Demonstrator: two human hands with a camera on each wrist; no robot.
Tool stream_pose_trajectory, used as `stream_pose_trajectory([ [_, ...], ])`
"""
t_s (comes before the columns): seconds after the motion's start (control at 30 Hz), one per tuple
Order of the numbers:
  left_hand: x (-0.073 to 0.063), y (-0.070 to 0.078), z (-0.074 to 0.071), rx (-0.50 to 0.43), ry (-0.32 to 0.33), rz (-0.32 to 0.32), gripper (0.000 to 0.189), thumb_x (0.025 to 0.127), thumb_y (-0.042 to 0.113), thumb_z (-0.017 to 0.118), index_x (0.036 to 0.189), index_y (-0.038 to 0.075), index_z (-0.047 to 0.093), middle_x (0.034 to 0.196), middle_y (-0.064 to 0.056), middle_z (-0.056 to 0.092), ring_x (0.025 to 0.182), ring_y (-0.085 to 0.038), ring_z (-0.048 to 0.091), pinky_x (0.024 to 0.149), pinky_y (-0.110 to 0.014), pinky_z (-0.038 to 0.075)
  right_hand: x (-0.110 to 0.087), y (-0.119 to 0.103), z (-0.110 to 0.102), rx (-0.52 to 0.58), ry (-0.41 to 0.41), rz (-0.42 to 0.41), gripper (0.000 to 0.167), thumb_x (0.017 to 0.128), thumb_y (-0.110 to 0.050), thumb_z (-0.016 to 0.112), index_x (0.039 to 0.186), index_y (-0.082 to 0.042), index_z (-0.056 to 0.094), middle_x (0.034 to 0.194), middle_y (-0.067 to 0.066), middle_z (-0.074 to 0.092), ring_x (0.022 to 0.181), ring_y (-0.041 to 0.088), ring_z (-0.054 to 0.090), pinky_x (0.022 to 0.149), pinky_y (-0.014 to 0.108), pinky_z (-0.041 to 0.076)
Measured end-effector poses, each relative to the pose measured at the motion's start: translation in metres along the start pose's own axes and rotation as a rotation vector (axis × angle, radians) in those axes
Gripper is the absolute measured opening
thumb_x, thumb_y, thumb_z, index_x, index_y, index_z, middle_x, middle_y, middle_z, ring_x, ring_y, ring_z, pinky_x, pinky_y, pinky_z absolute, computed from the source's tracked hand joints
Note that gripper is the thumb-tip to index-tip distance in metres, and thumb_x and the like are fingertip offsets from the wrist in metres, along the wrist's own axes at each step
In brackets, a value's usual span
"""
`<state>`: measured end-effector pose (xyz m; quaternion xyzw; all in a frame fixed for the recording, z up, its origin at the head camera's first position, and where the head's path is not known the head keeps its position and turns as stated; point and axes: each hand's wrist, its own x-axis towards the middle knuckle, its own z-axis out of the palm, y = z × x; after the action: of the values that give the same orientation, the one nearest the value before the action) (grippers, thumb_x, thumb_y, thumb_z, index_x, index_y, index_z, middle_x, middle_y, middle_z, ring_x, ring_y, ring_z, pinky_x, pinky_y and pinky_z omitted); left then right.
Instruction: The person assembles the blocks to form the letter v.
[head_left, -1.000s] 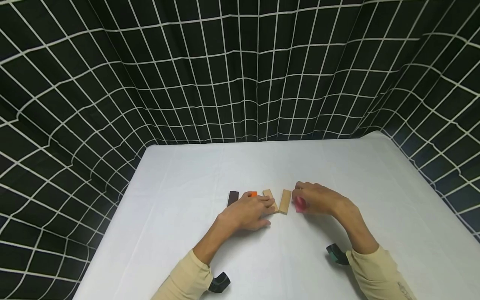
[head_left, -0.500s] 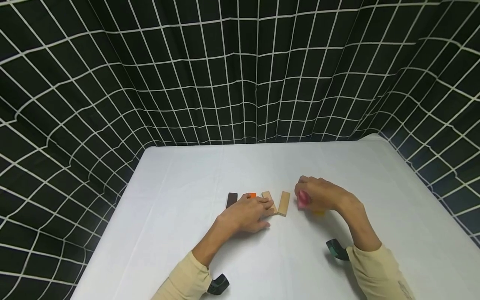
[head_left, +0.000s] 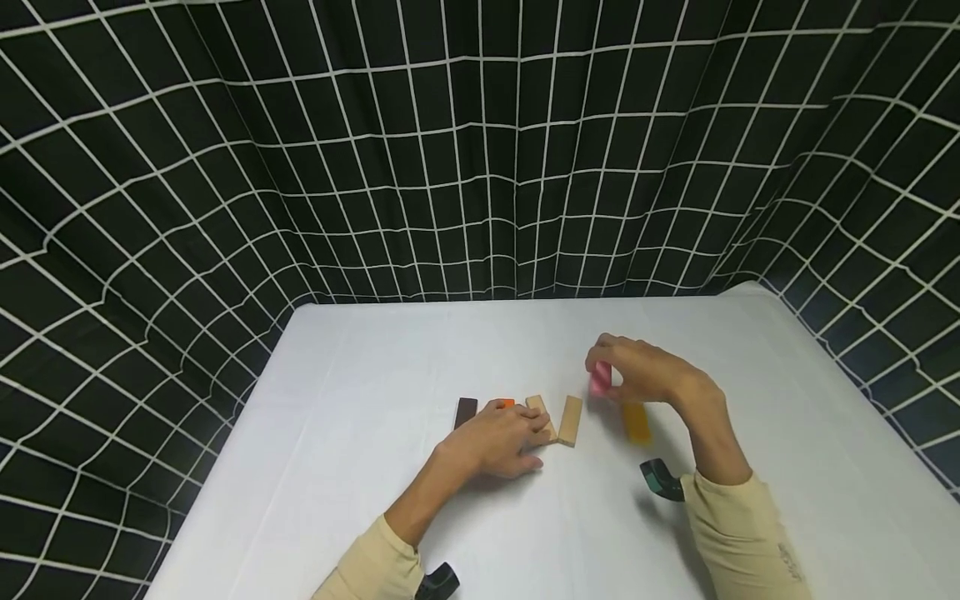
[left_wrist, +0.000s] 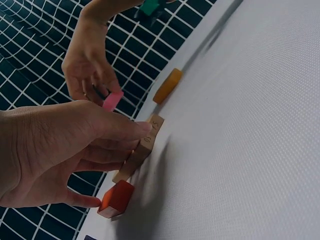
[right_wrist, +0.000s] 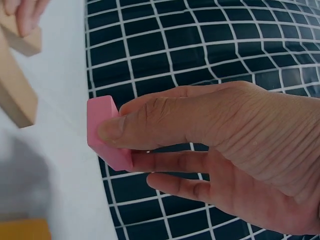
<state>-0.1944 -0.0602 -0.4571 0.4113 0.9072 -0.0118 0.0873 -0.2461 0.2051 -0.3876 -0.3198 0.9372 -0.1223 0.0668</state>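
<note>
I see the right hand (head_left: 645, 371) pinching the pink block (head_left: 601, 379) between thumb and fingers, off the table (head_left: 352, 400), right of middle toward the far edge. Left hand (head_left: 495, 439) has fingers loosely spread over the left wooden block (head_left: 536, 402) and orange block (left_wrist: 116, 197); can't tell if it presses. Right wooden block (head_left: 571, 421) lies between the hands, yellow block (head_left: 637, 423) nearer the right edge, dark block (head_left: 465, 411) nearest the left edge

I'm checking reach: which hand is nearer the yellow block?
Right. The right hand, pinching the pink block, is by the far end of the yellow block; the left hand is farther left, at the plain wooden blocks.
</note>
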Motion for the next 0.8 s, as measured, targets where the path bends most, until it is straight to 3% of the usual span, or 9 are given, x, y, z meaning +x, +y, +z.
stream_pose_trajectory([
  [0.33,0.0,0.001,0.002,0.007,0.013,-0.009,0.046,0.104,0.047,0.058,0.147,0.032,0.061,0.161,0.008,0.051,0.152,-0.014,0.046,0.124,-0.047,0.04,0.015,0.007,0.006,0.023,0.042,-0.026,0.025,0.086,-0.008,0.083,0.109,-0.008,0.075,0.107,0.007,0.069,0.097,0.022,0.065,0.093,0.048,0.061],
  [0.8,0.001,0.002,0.002,0.026,0.046,0.003,0.042,0.103,0.045,0.06,0.142,0.031,0.065,0.158,0.008,0.055,0.15,-0.013,0.049,0.122,-0.045,0.042,0.025,0.006,0.025,0.008,0.008,0.0,0.028,0.091,-0.021,0.081,0.115,-0.008,0.074,0.112,0.008,0.069,0.102,0.026,0.066,0.095,0.051,0.058],
])
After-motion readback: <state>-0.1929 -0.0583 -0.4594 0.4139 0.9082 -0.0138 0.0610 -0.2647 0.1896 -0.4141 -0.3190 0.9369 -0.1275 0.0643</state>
